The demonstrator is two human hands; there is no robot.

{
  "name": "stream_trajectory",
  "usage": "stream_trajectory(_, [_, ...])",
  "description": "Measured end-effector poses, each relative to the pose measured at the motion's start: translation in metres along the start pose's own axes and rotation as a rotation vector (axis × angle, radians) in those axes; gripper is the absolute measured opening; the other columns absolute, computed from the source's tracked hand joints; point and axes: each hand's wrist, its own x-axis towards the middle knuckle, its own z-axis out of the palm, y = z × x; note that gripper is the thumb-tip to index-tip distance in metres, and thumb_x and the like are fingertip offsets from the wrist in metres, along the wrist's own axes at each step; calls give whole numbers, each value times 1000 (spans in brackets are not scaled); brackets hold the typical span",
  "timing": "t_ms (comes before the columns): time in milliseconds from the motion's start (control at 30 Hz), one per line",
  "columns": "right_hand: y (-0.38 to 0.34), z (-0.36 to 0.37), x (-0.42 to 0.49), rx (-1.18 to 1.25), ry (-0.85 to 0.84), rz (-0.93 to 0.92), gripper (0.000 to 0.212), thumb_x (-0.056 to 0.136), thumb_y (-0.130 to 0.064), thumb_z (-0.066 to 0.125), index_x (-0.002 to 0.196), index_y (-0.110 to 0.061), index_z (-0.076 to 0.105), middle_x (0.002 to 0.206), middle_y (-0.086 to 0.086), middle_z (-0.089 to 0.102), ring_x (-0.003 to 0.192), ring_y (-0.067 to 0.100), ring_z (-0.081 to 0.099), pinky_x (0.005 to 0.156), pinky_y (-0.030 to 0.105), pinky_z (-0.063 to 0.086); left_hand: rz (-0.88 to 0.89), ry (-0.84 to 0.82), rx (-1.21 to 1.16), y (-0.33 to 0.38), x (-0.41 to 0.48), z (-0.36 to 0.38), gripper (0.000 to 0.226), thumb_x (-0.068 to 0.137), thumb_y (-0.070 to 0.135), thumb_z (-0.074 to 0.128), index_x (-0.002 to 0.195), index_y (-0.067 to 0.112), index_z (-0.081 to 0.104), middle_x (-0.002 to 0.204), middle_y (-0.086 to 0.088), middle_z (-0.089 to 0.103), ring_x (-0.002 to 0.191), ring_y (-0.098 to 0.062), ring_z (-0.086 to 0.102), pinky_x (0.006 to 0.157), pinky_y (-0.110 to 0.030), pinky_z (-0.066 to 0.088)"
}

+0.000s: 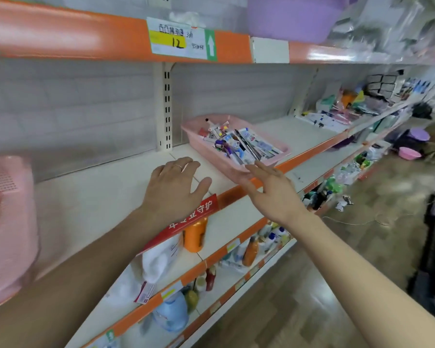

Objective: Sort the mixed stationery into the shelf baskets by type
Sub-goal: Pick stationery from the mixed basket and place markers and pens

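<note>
though blurred, the pink basket (pixel 211 154) seemingly runs lengthwise front-right to back-left.

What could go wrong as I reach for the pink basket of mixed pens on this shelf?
1. The pink basket sits askew, its near corner close to the shelf's orange front edge; the right hand, fingers straight at that corner, could nudge it off.
2. The stationery is heaped loosely, some poking above the rim; a tilt might spill it. The left hand is apart from it, giving no support.
</note>
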Motion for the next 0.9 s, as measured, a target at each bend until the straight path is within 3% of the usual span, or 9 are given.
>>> stream_trajectory(200, [43,3,69,-14,-22,-13,56,100,-54,37,150,-28,39,161,0,27,149,22,23,118,49,24,54,40,3,22,77,37,54,101,51,36,143,20,49,153,-1,44,138,-24,41,114,-41,23])
stream_trajectory(300, [57,2,101,-1,-58,-5,57,100,-53,36,150,-26,40,160,1,29,145,23,32,116,46,27,44,37,-5,26,109,48,56,101,52,34,140,17,52,148,-4,49,134,-27,46,112,-42,26])
stream_trajectory(433, [72,-2,136,47,-31,-31,47,100,-45,44,140,-21,50,147,1,50,134,26,45,110,43,37,35,23,38,27,146,63,48,103,43,34,136,15,55,141,-7,55,124,-30,54,112,-45,26])
stream_trajectory(600, [94,9,176,100,-144,-46,44,100,-39,49,139,-20,51,140,5,56,127,29,52,106,40,42,22,-11,41,31,183,83,34,103,26,36,123,8,56,119,-8,62,103,-31,61,94,-40,39])
stream_trajectory(667, [101,17,197,119,-173,-68,43,99,-36,51,139,-20,53,132,6,62,120,28,57,98,32,43,-9,-50,7,31,197,91,25,102,18,37,113,3,53,113,-14,57,100,-35,57,84,-41,41])
stream_trajectory(767, [107,32,232,138,-196,-104,23,98,-33,53,103,-17,70,93,2,72,90,23,67,71,24,44,-110,-129,16,36,218,98,12,95,3,39,89,3,50,104,-20,53,92,-34,51,72,-36,34])
stream_trajectory(833, [109,42,255,110,-254,-96,37,96,-40,55,74,-11,64,69,4,66,67,20,64,58,24,42,-203,-190,78,41,238,101,24,92,1,41,70,9,38,95,-16,51,86,-29,46,69,-33,28])
stream_trajectory(900, [109,50,273,60,-361,-97,57,91,-59,53,60,-11,53,56,4,57,55,20,58,55,24,45,-334,-244,85,43,260,104,26,90,3,47,66,8,36,92,-12,52,84,-27,49,72,-33,36])
